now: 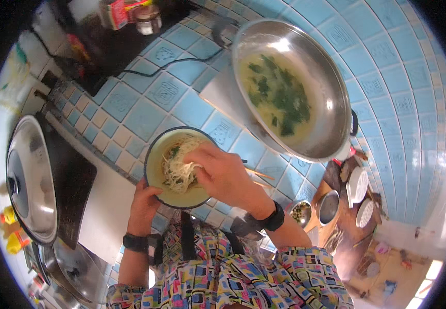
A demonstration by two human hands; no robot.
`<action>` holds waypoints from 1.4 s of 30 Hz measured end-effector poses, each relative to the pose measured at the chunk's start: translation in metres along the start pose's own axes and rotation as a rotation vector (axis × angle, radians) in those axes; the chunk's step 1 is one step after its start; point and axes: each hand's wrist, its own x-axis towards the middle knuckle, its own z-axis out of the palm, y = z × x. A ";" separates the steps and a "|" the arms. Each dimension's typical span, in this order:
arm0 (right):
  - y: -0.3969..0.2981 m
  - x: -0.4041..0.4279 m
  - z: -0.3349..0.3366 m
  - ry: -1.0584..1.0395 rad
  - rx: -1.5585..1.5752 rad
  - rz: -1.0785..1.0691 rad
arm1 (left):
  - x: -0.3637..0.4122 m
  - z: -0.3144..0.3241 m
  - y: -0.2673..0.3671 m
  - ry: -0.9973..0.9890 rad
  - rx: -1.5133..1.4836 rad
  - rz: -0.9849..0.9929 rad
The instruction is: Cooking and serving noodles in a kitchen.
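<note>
A cream-coloured enamel bowl (154, 166) with a dark rim is before me, tilted towards my view. My left hand (144, 195) grips its near left rim, thumb on the inside. Pale thin noodles (180, 172) lie in the bowl over bits of green and a brownish liquid. My right hand (223, 174) reaches over the bowl's right side, its fingers pinched on some of the noodles. Beyond the bowl stands a large steel electric pan (323, 127), with leafy greens (280, 92) in yellowish liquid.
Chopsticks (260, 174) lie right of my right hand on the blue tiled counter (145, 104). A black cable (157, 71) runs to the pan. At left is a glass-and-steel lid (33, 193). A small steel bowl (301, 212) and a grey bowl (328, 208) stand at right.
</note>
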 end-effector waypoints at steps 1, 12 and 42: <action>-0.003 -0.006 -0.001 -0.013 0.035 0.054 | -0.002 -0.001 0.001 -0.010 0.036 0.007; -0.021 -0.100 -0.061 -0.090 0.236 0.221 | -0.010 0.021 -0.026 -0.140 0.162 -0.179; 0.184 -0.095 -0.270 0.895 0.890 0.664 | 0.165 0.237 0.146 -0.289 0.611 0.435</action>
